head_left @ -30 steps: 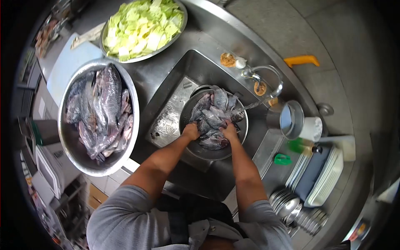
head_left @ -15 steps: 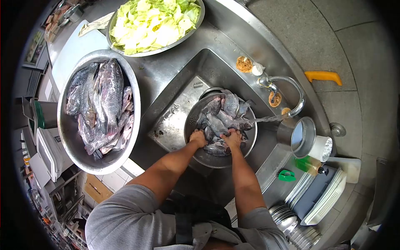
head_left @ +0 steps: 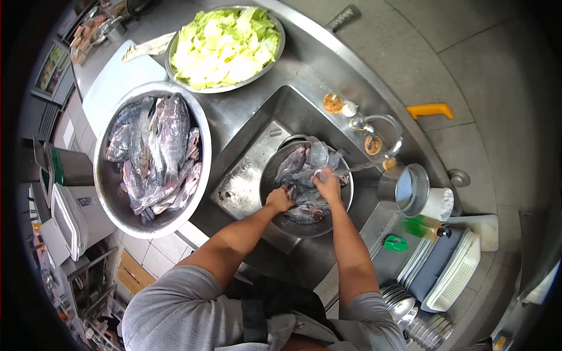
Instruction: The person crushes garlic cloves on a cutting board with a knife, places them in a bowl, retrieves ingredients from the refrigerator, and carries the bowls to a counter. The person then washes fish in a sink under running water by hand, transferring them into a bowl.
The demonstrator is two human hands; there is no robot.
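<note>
Whole dark-grey fish [head_left: 304,214] are piled in a round metal basin [head_left: 274,227] inside the sink. My left hand [head_left: 280,199] is at the basin's left side, its fingers closed around a fish at the edge of the pile. On the right, my right hand [head_left: 328,186] is curled over a fish near the middle; its fingertips are partly hidden. Water runs from the curved faucet [head_left: 400,140] onto the fish beside my right hand. A larger oval basin [head_left: 205,175] left of the sink holds more whole fish [head_left: 174,137].
Chopped leafy greens [head_left: 228,47] fill a bowl behind the sink. A metal pot [head_left: 411,190], a green soap bottle [head_left: 422,227] and a green brush [head_left: 396,243] stand to the right. Scrubbers [head_left: 332,103] lie by the faucet. A yellow-orange handle [head_left: 430,110] juts past the counter edge.
My right hand has moved slightly up and across the fish, toward the running water. The fish beneath my hands have shifted. My left hand stays at the left side, and the camera view has tilted slightly.
</note>
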